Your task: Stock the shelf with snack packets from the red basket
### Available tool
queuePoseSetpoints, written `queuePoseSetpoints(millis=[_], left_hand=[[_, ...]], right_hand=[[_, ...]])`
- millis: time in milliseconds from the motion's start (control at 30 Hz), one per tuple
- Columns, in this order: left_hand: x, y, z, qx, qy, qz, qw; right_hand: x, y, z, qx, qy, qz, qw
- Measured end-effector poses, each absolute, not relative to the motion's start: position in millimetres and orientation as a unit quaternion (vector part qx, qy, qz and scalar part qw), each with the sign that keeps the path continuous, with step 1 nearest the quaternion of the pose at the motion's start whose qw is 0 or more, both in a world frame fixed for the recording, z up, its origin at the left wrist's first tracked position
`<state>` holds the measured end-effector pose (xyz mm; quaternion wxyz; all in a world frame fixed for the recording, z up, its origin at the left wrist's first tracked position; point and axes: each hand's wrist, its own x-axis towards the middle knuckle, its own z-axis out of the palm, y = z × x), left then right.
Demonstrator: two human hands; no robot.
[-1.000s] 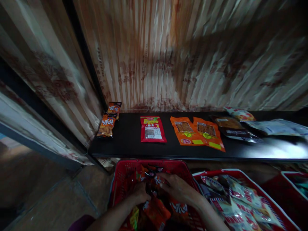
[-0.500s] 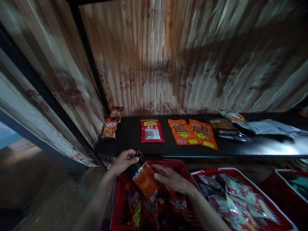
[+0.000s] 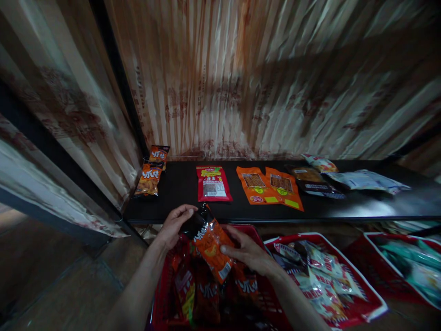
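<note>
Over a red basket (image 3: 159, 294), both my hands grip orange-and-black snack bags (image 3: 214, 250), which overlap so that I cannot tell how many there are. My left hand (image 3: 175, 225) pinches the black top end between thumb and fingers. Lower down, my right hand (image 3: 250, 250) holds the orange part from the right side, thumb on the front. Below them in the basket lie more orange snack bags (image 3: 208, 294) and a red-and-yellow bag (image 3: 186, 292). Two similar orange snack bags (image 3: 149, 178) stand at the left end of the black shelf (image 3: 179, 186).
On the shelf lie a red packet (image 3: 214, 184), two orange packets (image 3: 253, 186), a dark packet (image 3: 315, 181) and pale packets (image 3: 365, 179). To the right are a red basket of white bags (image 3: 324, 271) and another basket with green bags (image 3: 409, 257). Pleated curtain (image 3: 220, 78) hangs behind.
The view has shifted slightly, so the shelf sits further left and a little higher. My hands still hold the orange snack bags, now raised slightly, with the overlapping bags more visible.
</note>
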<state>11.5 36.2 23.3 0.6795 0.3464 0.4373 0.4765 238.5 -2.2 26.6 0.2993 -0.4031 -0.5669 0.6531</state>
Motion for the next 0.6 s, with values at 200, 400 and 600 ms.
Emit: queuePoseSetpoints(millis=[200,400,600], left_hand=[[19.7,36.6,19.8,0.246,0.334,0.545,0.729],[36.1,32.8,17.8,0.228,0.314,0.568,0.726],[45.0,32.9,16.1,0.200,0.356,0.585,0.701]], right_hand=[[235.9,4.0,23.4,-0.460,-0.532,0.586,0.403],[227.4,3.7,22.9,-0.480,-0.509,0.567,0.435],[225.4,1.8,20.0,-0.500,-0.521,0.537,0.437]])
